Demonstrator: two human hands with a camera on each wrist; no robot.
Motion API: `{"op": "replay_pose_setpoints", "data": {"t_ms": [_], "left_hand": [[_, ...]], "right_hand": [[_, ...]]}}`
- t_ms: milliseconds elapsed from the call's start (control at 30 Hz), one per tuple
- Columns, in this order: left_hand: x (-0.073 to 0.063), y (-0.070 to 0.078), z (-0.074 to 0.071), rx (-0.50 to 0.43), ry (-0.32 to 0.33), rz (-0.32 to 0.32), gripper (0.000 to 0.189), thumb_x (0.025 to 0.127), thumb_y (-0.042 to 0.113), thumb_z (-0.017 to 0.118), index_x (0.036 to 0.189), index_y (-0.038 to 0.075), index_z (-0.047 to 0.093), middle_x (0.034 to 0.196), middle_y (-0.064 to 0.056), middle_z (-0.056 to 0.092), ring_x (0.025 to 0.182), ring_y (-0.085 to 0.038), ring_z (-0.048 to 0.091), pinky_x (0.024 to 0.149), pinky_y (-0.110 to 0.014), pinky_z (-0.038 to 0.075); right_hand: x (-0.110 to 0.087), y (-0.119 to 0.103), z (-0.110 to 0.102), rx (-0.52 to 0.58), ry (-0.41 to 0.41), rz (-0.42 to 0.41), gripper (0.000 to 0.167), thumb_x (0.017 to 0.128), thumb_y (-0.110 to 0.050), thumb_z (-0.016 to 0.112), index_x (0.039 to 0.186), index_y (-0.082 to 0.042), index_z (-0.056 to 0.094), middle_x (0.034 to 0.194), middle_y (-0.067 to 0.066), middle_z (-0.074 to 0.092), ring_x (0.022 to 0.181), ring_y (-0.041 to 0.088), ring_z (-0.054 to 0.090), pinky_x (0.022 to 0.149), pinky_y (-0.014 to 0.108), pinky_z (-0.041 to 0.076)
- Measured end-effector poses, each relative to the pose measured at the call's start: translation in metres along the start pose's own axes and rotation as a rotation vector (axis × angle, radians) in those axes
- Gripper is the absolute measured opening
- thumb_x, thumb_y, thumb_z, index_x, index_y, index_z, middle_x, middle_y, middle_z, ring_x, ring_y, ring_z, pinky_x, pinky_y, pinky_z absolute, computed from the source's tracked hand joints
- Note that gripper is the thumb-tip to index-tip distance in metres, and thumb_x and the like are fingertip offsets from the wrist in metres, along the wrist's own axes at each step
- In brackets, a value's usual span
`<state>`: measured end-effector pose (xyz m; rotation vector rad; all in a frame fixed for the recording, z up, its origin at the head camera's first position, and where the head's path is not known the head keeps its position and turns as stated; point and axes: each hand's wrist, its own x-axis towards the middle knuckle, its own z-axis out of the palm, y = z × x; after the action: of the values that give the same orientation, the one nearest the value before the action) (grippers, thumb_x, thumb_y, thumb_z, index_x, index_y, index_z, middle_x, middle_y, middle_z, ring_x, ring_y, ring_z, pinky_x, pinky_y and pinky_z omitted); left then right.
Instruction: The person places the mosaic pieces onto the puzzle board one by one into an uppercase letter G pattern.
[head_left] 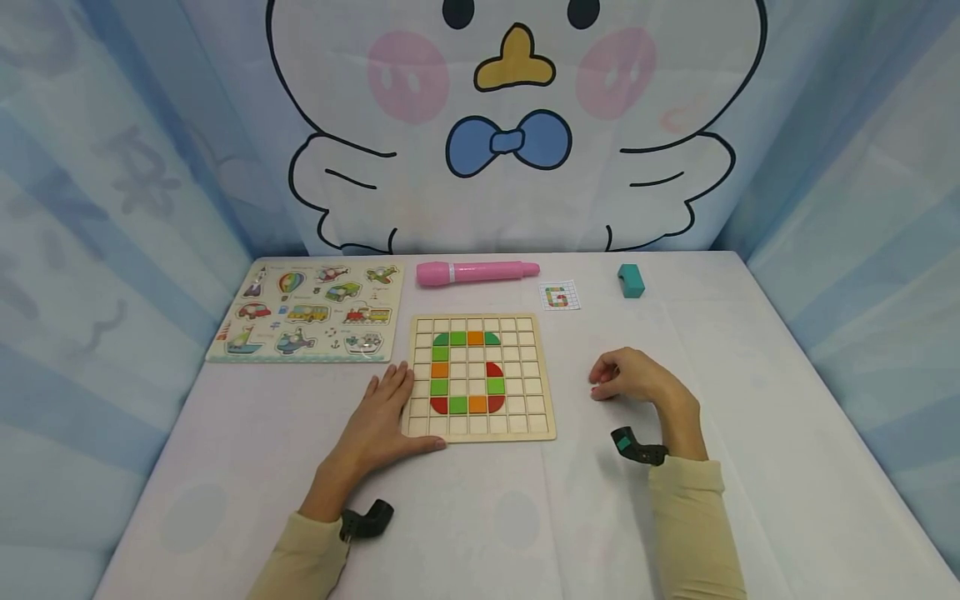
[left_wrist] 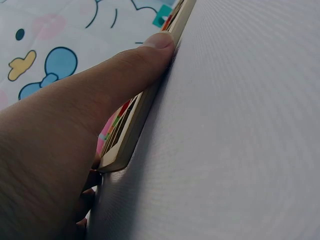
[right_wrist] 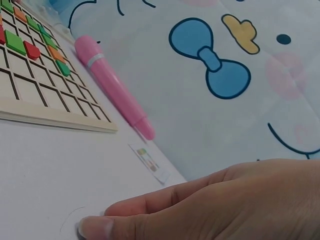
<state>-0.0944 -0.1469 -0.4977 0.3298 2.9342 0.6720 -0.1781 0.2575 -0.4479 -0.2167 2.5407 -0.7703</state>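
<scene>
A wooden grid board (head_left: 528,421) lies mid-table, with green, orange and red tiles forming a G-like outline. My left hand (head_left: 378,421) rests at its lower left corner, fingers spread along the left side and thumb against the near edge. The left wrist view shows that thumb (left_wrist: 142,57) touching the board's rim (left_wrist: 127,145). To the right of the board, my right hand (head_left: 633,375) is just over the table, thumb and fingers pinching a small red piece (head_left: 595,386) that is mostly hidden. In the right wrist view, the fingers cover nearly all of it.
Behind the board lie a pink pen-shaped thing (head_left: 480,272) and a small pattern card (head_left: 559,296). A teal block (head_left: 632,281) sits at the back right. At the back left is a picture puzzle board (head_left: 307,312) with vehicles. A cartoon-printed cloth (head_left: 517,200) hangs behind the table.
</scene>
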Motion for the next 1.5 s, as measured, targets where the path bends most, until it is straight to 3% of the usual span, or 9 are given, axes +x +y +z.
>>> {"op": "replay_pose_setpoints", "data": {"t_ms": [367,600,900,1200,1500], "left_hand": [[0.0,-0.001,0.0,0.0,0.003,0.001,0.123,0.069,0.075,0.074,0.158,0.004,0.027,0.167,-0.013,0.022,0.157,-0.032,0.014,0.129,-0.052,0.013],[0.0,0.0,0.0,-0.013,0.003,0.002,0.122,0.069,0.075,0.074,0.158,0.004,0.027,0.167,-0.013,0.022,0.157,-0.032,0.014,0.129,-0.052,0.012],[0.0,0.0,0.0,-0.013,0.002,-0.001,0.122,0.07,0.075,0.074,0.158,0.004,0.027,0.167,-0.013,0.022,0.157,-0.032,0.014,0.129,-0.052,0.012],[-0.001,0.001,-0.001,-0.018,-0.001,-0.004,0.122,0.069,0.075,0.074,0.158,0.005,0.026,0.168,-0.012,0.021,0.158,-0.031,0.013,0.129,-0.051,0.011],[-0.001,0.001,-0.001,-0.007,0.006,-0.001,0.122,0.07,0.074,0.074,0.158,0.004,0.027,0.167,-0.014,0.023,0.157,-0.032,0.014,0.129,-0.052,0.013]], "right_hand": [[-0.001,-0.001,0.001,0.003,-0.024,-0.013,0.007,0.086,-0.013,0.078,0.088,-0.009,0.072,0.081,0.002,0.068,0.078,0.016,0.059,0.075,0.028,0.048],[0.0,-0.004,0.002,-0.009,-0.015,-0.023,0.01,0.09,-0.014,0.074,0.098,-0.009,0.074,0.088,0.002,0.071,0.083,0.016,0.059,0.078,0.029,0.049],[0.005,-0.015,0.009,-0.04,0.118,-0.145,0.012,0.093,-0.013,0.069,0.103,-0.007,0.072,0.084,0.004,0.064,0.079,0.018,0.055,0.071,0.027,0.046],[0.009,-0.03,0.015,-0.01,0.177,-0.127,0.018,0.092,-0.008,0.063,0.109,-0.004,0.066,0.09,0.008,0.064,0.082,0.02,0.055,0.074,0.029,0.049],[0.013,-0.041,0.021,-0.012,0.198,-0.172,0.021,0.093,-0.007,0.063,0.113,-0.002,0.067,0.099,0.01,0.067,0.088,0.022,0.057,0.08,0.032,0.053]]}}
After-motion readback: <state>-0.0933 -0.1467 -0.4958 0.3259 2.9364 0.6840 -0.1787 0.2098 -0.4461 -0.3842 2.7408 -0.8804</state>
